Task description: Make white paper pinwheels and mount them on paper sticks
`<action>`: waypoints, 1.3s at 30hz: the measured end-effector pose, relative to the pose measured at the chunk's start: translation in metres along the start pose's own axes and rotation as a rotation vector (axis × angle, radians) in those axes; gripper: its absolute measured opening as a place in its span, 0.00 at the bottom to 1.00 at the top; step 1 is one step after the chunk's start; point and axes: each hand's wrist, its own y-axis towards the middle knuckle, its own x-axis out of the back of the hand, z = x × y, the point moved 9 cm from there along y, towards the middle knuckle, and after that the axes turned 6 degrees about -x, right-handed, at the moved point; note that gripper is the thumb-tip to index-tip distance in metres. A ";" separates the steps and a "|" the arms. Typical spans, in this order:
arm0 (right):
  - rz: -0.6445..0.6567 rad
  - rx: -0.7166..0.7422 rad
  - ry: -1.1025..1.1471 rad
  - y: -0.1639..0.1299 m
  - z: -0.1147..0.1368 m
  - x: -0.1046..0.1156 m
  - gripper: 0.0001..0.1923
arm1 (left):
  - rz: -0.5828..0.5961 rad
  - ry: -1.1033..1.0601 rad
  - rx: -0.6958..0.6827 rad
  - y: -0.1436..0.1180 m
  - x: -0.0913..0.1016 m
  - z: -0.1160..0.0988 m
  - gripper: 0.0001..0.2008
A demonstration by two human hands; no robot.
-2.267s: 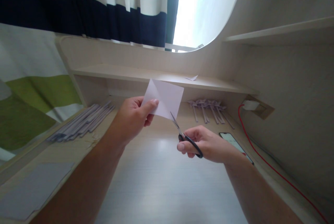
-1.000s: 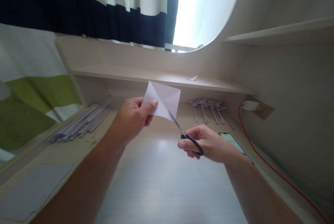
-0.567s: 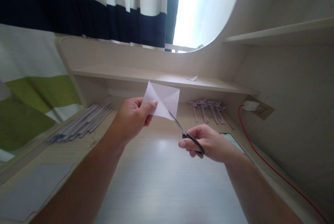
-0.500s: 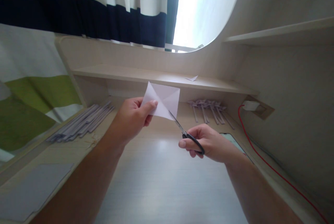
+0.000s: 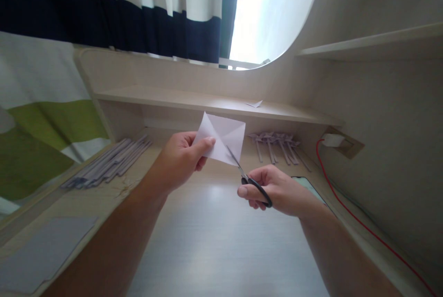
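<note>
My left hand (image 5: 188, 151) pinches a square sheet of white paper (image 5: 226, 133) at its left side, thumb on top. Diagonal creases cross the sheet, which is held up above the desk. In my right hand (image 5: 268, 188) is a pair of scissors (image 5: 254, 184) with black handles, my thumb and fingers at the loops. The blades point up and left and lie over the lower right corner of the paper, reaching in toward its middle. How far the cut runs is hard to make out.
Rolled paper sticks (image 5: 110, 160) lie at the left, near a stack of paper sheets (image 5: 44, 251). Several paper pinwheels (image 5: 275, 142) lie at the back right. A folded paper piece (image 5: 255, 104) rests on the shelf (image 5: 173, 98). A phone (image 5: 308, 188) and red cable (image 5: 342, 202) are at the right.
My left hand has moved the paper slightly right and down, so the scissor blades overlap more of it. My right hand has stayed almost in place.
</note>
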 end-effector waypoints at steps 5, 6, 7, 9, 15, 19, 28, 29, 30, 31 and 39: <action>-0.014 -0.017 0.016 0.000 -0.001 0.001 0.24 | 0.000 -0.003 -0.009 0.000 0.000 0.000 0.22; -0.017 -0.019 0.019 0.000 -0.002 0.002 0.24 | -0.001 -0.005 -0.008 0.000 0.000 0.001 0.22; -0.020 -0.021 0.020 0.000 -0.002 0.002 0.24 | -0.003 -0.009 -0.007 0.000 0.001 0.001 0.22; -0.027 -0.024 0.020 0.000 -0.003 0.002 0.24 | -0.007 -0.012 -0.008 0.000 0.001 0.000 0.22; -0.044 -0.016 0.013 0.002 -0.006 0.005 0.24 | -0.010 -0.010 -0.012 0.000 0.001 -0.001 0.22; -0.051 -0.016 0.005 0.002 -0.005 0.005 0.24 | -0.010 -0.004 -0.011 0.001 0.001 0.000 0.22; -0.049 -0.002 0.041 0.001 -0.002 0.004 0.24 | 0.030 -0.015 -0.026 -0.001 -0.005 -0.003 0.22; -0.047 0.003 0.045 0.000 -0.002 0.004 0.24 | 0.031 -0.015 -0.026 -0.001 -0.005 -0.003 0.22; -0.045 0.006 0.048 0.000 -0.002 0.004 0.24 | 0.032 -0.016 -0.025 -0.001 -0.006 -0.003 0.22; -0.044 0.009 0.050 0.000 -0.002 0.004 0.24 | 0.034 -0.017 -0.024 -0.001 -0.006 -0.003 0.22; -0.053 0.018 0.026 0.002 -0.004 0.007 0.23 | 0.034 -0.029 -0.010 -0.002 -0.005 -0.002 0.21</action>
